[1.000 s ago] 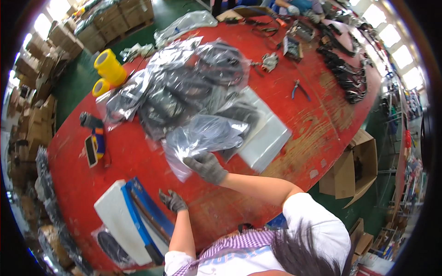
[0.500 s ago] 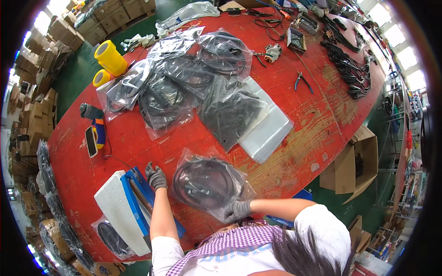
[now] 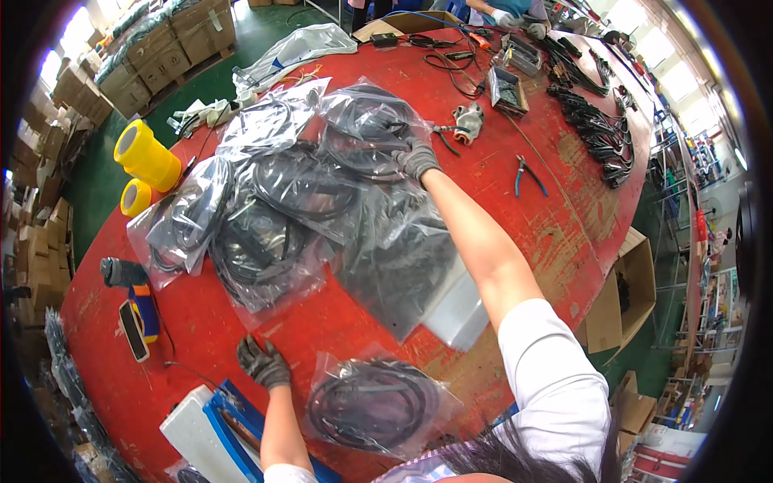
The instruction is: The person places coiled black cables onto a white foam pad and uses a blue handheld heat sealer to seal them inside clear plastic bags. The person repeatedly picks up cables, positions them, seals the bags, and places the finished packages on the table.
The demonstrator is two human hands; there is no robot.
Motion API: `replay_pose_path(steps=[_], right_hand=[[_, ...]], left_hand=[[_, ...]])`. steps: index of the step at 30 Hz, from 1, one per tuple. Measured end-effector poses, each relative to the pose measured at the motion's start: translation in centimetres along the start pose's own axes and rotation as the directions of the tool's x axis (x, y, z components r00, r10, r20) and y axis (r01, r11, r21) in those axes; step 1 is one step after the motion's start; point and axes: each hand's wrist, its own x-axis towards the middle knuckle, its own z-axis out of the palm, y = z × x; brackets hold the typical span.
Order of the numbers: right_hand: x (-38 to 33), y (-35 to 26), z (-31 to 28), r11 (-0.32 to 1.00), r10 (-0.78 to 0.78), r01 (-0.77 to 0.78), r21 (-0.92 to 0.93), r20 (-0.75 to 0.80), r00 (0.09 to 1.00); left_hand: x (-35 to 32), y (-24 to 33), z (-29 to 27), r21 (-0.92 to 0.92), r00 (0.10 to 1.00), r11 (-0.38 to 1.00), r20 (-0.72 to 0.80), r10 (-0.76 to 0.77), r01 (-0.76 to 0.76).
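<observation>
My left hand [image 3: 264,364], in a grey glove, rests on the red table with its fingers apart, just beyond the blue-and-white bag sealer [image 3: 229,427]. My right hand [image 3: 419,159], gloved too, reaches far across the table. Its fingers are closed on the right edge of a clear bag holding a coiled black cable [image 3: 366,121], at the far side of a heap. Near my body lies another bagged cable coil [image 3: 374,406], with neither hand on it. More bagged cables [image 3: 258,245] fill the heap, next to a stack of flat clear bags [image 3: 459,310].
Yellow tape rolls [image 3: 149,161] stand at the left, beyond a phone [image 3: 134,330] on a stand. Pliers [image 3: 527,175], a small parts box [image 3: 507,90] and black cable bundles [image 3: 596,133] lie to the right. A cardboard box [image 3: 636,290] is beside the table; another person's gloved hand [image 3: 506,18] shows at the far edge.
My right hand has left the near bagged coil and reached forward to the heap. My left hand stays beside the sealer. The whole view has shifted, and another person now shows at the far edge.
</observation>
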Motion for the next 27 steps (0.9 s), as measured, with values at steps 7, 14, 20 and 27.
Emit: replay_pose_path(steps=[7, 14, 20, 27], right_hand=[[7.2, -4.9, 5.8, 0.985, 0.047, -0.051, 0.164, 0.023, 0.999], [7.3, -6.1, 7.9, 0.974, 0.209, -0.205, -0.094, 0.043, 0.977], [1.9, 0.0, 4.8, 0.918, 0.329, -0.256, 0.304, -0.219, 0.919], [-4.0, 1.7, 0.7, 0.706, 0.684, -0.689, 0.164, 0.095, 0.723]], left_hand=[[0.2, -0.6, 0.5, -0.005, 1.000, 1.000, 0.027, 0.006, -0.006], [0.4, -0.5, 0.5, -0.039, 1.000, 0.999, 0.020, -0.006, 0.007], [0.3, -0.2, 0.1, -0.025, 1.000, 1.000, 0.018, -0.002, 0.002], [-0.2, -1.0, 1.1, 0.026, 1.000, 1.000, -0.002, -0.002, 0.002]])
